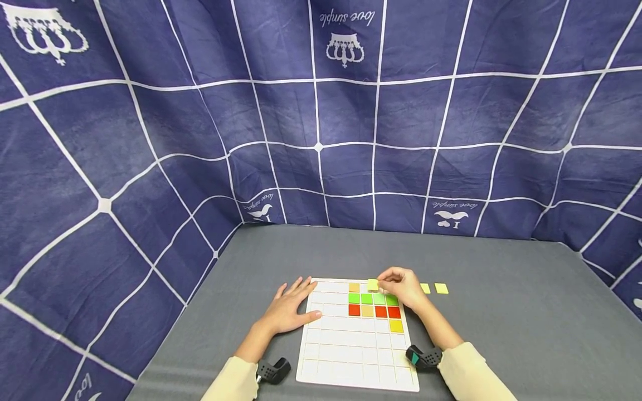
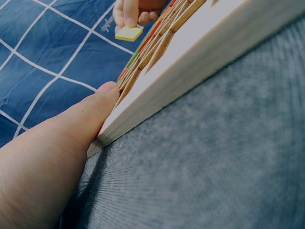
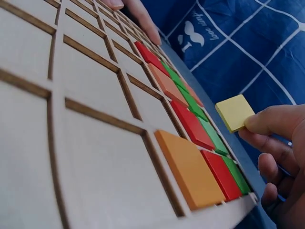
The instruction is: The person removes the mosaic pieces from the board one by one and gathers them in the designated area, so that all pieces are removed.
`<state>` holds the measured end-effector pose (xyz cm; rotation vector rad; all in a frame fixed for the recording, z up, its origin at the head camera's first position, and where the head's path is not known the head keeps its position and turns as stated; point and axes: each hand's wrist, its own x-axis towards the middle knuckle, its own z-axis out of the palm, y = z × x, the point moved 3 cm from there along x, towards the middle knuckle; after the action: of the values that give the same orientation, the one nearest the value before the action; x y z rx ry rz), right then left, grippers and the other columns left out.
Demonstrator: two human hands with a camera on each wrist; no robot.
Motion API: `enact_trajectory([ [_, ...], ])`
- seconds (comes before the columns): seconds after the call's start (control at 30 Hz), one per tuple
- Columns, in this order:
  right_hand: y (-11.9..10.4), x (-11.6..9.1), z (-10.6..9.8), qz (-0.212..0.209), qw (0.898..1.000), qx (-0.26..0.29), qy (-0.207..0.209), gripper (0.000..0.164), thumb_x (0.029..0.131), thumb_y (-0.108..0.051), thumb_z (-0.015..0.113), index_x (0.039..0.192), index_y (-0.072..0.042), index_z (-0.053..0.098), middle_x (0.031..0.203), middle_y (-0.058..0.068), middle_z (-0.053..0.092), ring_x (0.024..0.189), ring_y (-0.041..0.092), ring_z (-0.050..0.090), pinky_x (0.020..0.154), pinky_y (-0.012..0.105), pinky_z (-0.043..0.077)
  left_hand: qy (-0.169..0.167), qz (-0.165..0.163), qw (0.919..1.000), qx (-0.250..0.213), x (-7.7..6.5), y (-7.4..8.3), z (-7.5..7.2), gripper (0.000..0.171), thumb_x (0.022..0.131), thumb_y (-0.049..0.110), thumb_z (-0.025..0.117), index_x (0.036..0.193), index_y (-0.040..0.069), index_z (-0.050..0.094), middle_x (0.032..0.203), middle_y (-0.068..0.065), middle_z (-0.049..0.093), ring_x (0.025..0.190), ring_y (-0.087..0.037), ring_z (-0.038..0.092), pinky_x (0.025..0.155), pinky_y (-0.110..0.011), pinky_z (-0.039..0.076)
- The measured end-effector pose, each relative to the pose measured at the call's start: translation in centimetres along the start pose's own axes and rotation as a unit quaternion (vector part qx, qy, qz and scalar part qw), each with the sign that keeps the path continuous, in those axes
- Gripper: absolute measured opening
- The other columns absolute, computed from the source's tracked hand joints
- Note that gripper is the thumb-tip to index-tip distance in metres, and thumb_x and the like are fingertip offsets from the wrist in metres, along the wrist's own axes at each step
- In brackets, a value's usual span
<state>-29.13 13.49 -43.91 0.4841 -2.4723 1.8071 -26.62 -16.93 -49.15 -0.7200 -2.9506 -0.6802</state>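
Observation:
A white wooden grid board lies on the table, with green, red and orange square tiles set in its far right cells. Between thumb and fingertips my right hand pinches a pale yellow square tile, held above the board's far edge. An orange-yellow tile sits in a cell nearer the right edge, beside a red tile. My left hand rests at the board's far left corner, fingers spread, its thumb on the board's edge.
Two more yellow tiles lie on the grey table right of the board; one yellow tile is farther out, the other partly behind my right hand. A blue curtain with white lines hangs behind the table.

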Motion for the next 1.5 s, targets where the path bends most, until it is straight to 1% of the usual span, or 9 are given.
enact_trajectory([
  [0.27, -0.7, -0.7, -1.6, 0.013, 0.999, -0.015, 0.029, 0.008, 0.082, 0.009, 0.07, 0.088, 0.013, 0.067, 0.076, 0.02, 0.068, 0.06, 0.009, 0.056, 0.053, 0.019, 0.041, -0.001, -0.004, 1.0, -0.003, -0.1, -0.1, -0.1, 0.08, 0.088, 0.063, 0.056, 0.152, 0.018, 0.038, 0.157, -0.005, 0.031, 0.146, -0.027, 0.022, 0.112, -0.059, 0.01],
  [0.4, -0.3, -0.8, -2.6, 0.015, 0.999, -0.018, 0.042, 0.009, 0.082, 0.009, 0.07, 0.088, 0.014, 0.066, 0.077, 0.022, 0.068, 0.058, 0.007, 0.053, 0.051, 0.02, 0.041, -0.002, -0.003, 1.0, -0.003, -0.1, -0.2, -0.1, 0.08, 0.088, 0.063, 0.056, 0.152, 0.018, 0.038, 0.157, -0.005, 0.031, 0.146, -0.027, 0.022, 0.113, -0.059, 0.01],
  [0.5, 0.8, -0.6, -3.4, 0.021, 0.998, -0.018, 0.049, 0.01, 0.081, 0.007, 0.07, 0.088, 0.014, 0.066, 0.077, 0.019, 0.069, 0.056, 0.006, 0.052, 0.049, 0.022, 0.043, 0.002, -0.001, 1.0, -0.006, 0.0, -0.1, -0.1, 0.08, 0.088, 0.063, 0.056, 0.152, 0.017, 0.039, 0.157, -0.006, 0.032, 0.145, -0.028, 0.023, 0.112, -0.06, 0.01],
  [0.63, 2.9, -0.2, -4.3, 0.031, 0.997, -0.026, 0.062, 0.011, 0.082, 0.004, 0.073, 0.089, 0.01, 0.068, 0.074, 0.009, 0.069, 0.056, 0.005, 0.051, 0.049, 0.022, 0.043, 0.005, 0.0, 1.0, -0.007, 0.0, -0.1, -0.1, 0.08, 0.088, 0.062, 0.056, 0.151, 0.016, 0.039, 0.156, -0.007, 0.033, 0.145, -0.029, 0.023, 0.112, -0.06, 0.01],
  [0.73, 3.7, -0.2, -5.0, 0.032, 0.997, -0.033, 0.07, 0.012, 0.081, 0.001, 0.075, 0.09, 0.007, 0.069, 0.072, 0.002, 0.068, 0.056, 0.005, 0.051, 0.049, 0.022, 0.042, 0.003, -0.001, 1.0, -0.004, 0.0, 0.0, -0.1, 0.08, 0.089, 0.062, 0.056, 0.151, 0.017, 0.039, 0.157, -0.006, 0.032, 0.145, -0.028, 0.023, 0.112, -0.06, 0.01],
  [0.93, 4.0, -0.6, -6.0, 0.021, 0.996, -0.038, 0.075, 0.014, 0.081, 0.0, 0.075, 0.089, 0.009, 0.068, 0.07, 0.003, 0.067, 0.054, 0.006, 0.051, 0.047, 0.022, 0.042, -0.001, -0.001, 1.0, -0.003, 0.1, 0.0, -0.1, 0.08, 0.088, 0.062, 0.056, 0.152, 0.017, 0.039, 0.157, -0.006, 0.031, 0.146, -0.028, 0.022, 0.112, -0.061, 0.01],
  [1.17, 3.7, -1.1, -6.9, 0.011, 0.995, -0.045, 0.083, 0.014, 0.081, 0.0, 0.076, 0.089, 0.009, 0.069, 0.072, 0.002, 0.067, 0.058, 0.004, 0.051, 0.051, 0.02, 0.04, 0.005, 0.001, 0.9999, -0.009, 0.1, 0.1, 0.0, 0.079, 0.088, 0.06, 0.058, 0.151, 0.016, 0.04, 0.156, -0.007, 0.033, 0.145, -0.029, 0.024, 0.112, -0.061, 0.01],
  [1.4, 4.1, -1.5, -8.0, 0.014, 0.995, -0.053, 0.083, 0.014, 0.083, 0.001, 0.074, 0.091, 0.011, 0.068, 0.073, 0.008, 0.068, 0.059, 0.007, 0.056, 0.051, 0.02, 0.043, 0.006, -0.001, 1.0, -0.008, 0.0, 0.0, 0.1, 0.079, 0.088, 0.061, 0.057, 0.151, 0.016, 0.04, 0.156, -0.007, 0.033, 0.145, -0.029, 0.024, 0.112, -0.06, 0.009],
  [1.5, 4.2, -1.7, -8.5, 0.016, 0.994, -0.057, 0.087, 0.014, 0.082, 0.0, 0.074, 0.09, 0.01, 0.069, 0.072, 0.006, 0.068, 0.058, 0.005, 0.055, 0.051, 0.02, 0.042, 0.007, -0.001, 0.9999, -0.01, 0.0, 0.1, 0.0, 0.078, 0.088, 0.06, 0.057, 0.15, 0.016, 0.042, 0.156, -0.007, 0.034, 0.145, -0.029, 0.024, 0.112, -0.06, 0.009],
])
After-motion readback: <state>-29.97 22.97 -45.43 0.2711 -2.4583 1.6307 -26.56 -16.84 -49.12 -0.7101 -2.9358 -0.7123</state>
